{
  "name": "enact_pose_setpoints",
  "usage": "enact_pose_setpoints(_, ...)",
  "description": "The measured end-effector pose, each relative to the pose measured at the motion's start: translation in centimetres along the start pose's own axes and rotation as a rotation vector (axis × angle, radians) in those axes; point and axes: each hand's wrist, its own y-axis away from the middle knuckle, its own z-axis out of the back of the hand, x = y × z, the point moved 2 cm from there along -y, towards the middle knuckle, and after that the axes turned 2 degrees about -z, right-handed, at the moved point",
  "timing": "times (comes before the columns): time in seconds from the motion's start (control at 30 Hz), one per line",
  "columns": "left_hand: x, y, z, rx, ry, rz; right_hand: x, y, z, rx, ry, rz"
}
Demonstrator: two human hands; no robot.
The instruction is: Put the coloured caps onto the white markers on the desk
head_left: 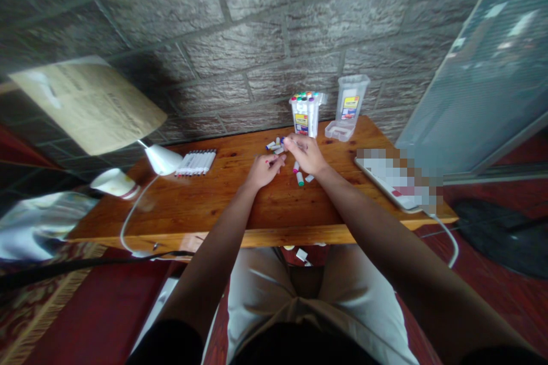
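Observation:
My right hand [309, 154] is closed over the middle of the wooden table, with a blue-ended marker [283, 141] at its fingertips. Just left of it, my left hand [262, 171] has its fingers curled together. A small red spot shows at those fingers, too small to identify. Several loose white markers with coloured ends lie around both hands, among them a green-ended marker [300, 179] in front of the right hand. A clear plastic case [306, 120] full of upright coloured markers stands behind the hands. Farther left, a row of white markers [196, 163] lies side by side.
An opened clear case [351, 100] stands at the back right. A white tablet-like object [379, 182], partly blurred out, lies on the right with a cable. On the left are a lamp [161, 159] and a paper cup [115, 183]. A stone wall [252, 40] borders the table [171, 211].

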Motion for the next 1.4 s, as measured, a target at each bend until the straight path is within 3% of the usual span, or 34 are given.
enact_pose_setpoints(0.23, -0.01, 0.04, -0.07, -0.003, 0.012, 0.013, -0.38, -0.02, 0.16, -0.098, 0.072, -0.077)
enact_pose_setpoints(0.77, -0.04, -0.01, -0.09, 0.013, -0.003, 0.031, 0.01, 0.25, 0.58, -0.185, 0.213, -0.049)
enact_pose_setpoints(0.9, 0.04, -0.03, -0.12, 0.012, -0.003, 0.025, 0.02, 0.17, 0.72, -0.209, 0.186, -0.053)
enact_pose_setpoints(1.2, 0.31, 0.00, -0.16, 0.020, 0.016, 0.029, -0.55, 0.10, -0.06, -0.129, 0.122, -0.101)
enact_pose_setpoints(1.4, 0.37, -0.03, -0.24, 0.005, 0.005, 0.017, -0.49, -0.37, 0.57, -0.229, -0.031, -0.168)
